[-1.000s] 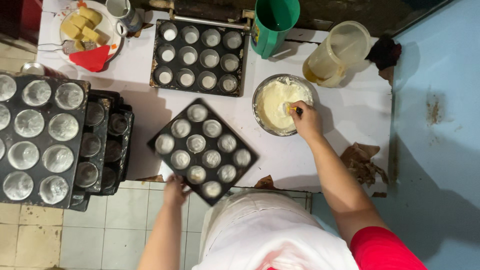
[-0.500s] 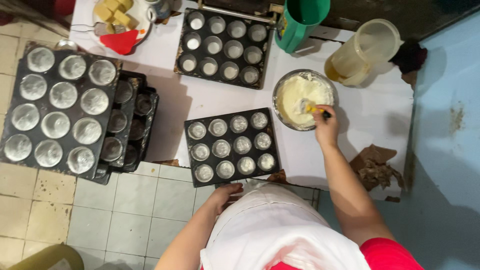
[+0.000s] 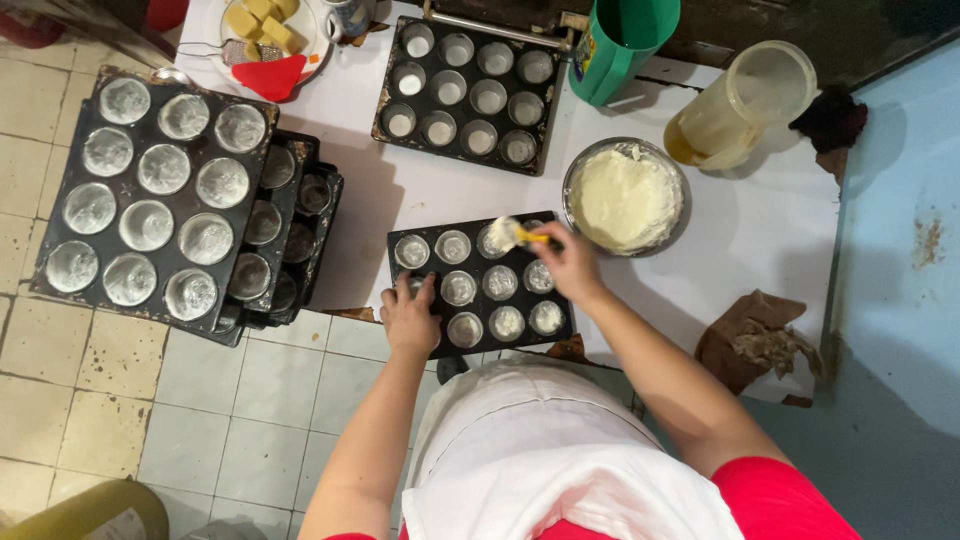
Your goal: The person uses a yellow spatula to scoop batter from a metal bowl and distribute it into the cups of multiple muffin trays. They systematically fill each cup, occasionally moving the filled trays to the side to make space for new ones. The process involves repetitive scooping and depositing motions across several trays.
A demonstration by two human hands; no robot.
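On the white surface [image 3: 760, 230], just in front of the person, lies a dark muffin tray [image 3: 478, 285] with twelve cups. Left hand [image 3: 410, 315] rests flat on the tray's near left corner, fingers spread over it. Right hand [image 3: 568, 262] is closed around a yellow-handled brush [image 3: 512, 235], whose pale, loaded tip sits over a cup in the tray's far row. Just beside the tray, to the right, stands a metal bowl [image 3: 625, 195] of creamy white paste. Farther back lies a second muffin tray [image 3: 468, 90], next to a green jug [image 3: 620, 45] and a clear plastic pitcher [image 3: 740, 105]. A stack of greased trays [image 3: 160, 195] overhangs the surface's left edge.
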